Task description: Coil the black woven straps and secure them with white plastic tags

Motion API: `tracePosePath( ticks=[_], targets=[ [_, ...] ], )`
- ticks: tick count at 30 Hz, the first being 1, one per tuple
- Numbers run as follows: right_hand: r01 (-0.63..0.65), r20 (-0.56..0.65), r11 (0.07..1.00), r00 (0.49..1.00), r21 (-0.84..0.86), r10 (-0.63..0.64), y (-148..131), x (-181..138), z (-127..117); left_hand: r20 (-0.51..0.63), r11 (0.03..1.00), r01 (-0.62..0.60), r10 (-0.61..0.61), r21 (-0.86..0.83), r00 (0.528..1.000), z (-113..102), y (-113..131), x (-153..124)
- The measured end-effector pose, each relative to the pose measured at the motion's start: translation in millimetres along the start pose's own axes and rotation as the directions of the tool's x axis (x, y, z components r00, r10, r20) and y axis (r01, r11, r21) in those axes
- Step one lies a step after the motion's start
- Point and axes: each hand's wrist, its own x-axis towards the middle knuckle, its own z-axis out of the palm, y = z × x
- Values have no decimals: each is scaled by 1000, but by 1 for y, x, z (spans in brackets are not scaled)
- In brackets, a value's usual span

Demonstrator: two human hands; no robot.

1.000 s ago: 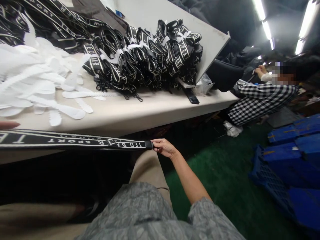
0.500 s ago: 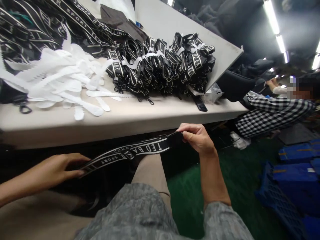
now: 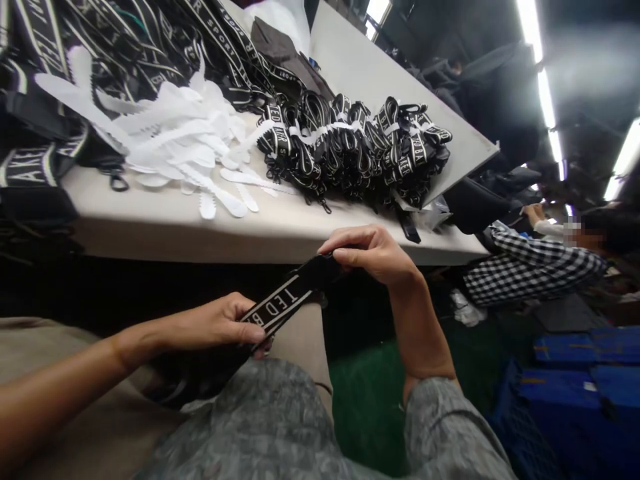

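A black strap with white lettering [image 3: 283,305] runs between my two hands, just below the table edge [image 3: 240,241]. My right hand [image 3: 373,253] pinches its dark upper end. My left hand [image 3: 220,325] is closed round the strap lower down, over my lap. Only a short stretch of strap shows between the hands; the rest drops out of sight under my left hand.
On the table lie a heap of white scalloped paper strips [image 3: 170,137], a row of bundled black straps [image 3: 360,143] and loose straps [image 3: 100,40] at the back left. A person in a checked shirt [image 3: 530,273] sits to the right. Blue crates [image 3: 575,373] stand on the green floor.
The strap was stretched long to the left; my left hand has come in along it towards the right hand, which rose to the table edge. Only a short length now spans them.
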Motion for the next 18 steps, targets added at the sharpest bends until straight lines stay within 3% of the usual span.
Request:
tracePosePath(
  ticks=[5,9,14,18],
  targets=[
    [55,-141,989,989,135,-36,16,-3,-21,153,965,-16,58,-263,987,4,-10,-12],
    [61,-290,970,957,237,10,33,-1,-26,118,931,-99,149,-353,982,14,-6,-9],
    [-14,-402,959,906,283,132,55,-4,-30,113,912,-10,62,-411,992,12,-6,-4],
    [-38,-477,946,857,321,196,76,-17,-41,-2,919,-25,27,-394,1000,5,-5,-3]
  ],
)
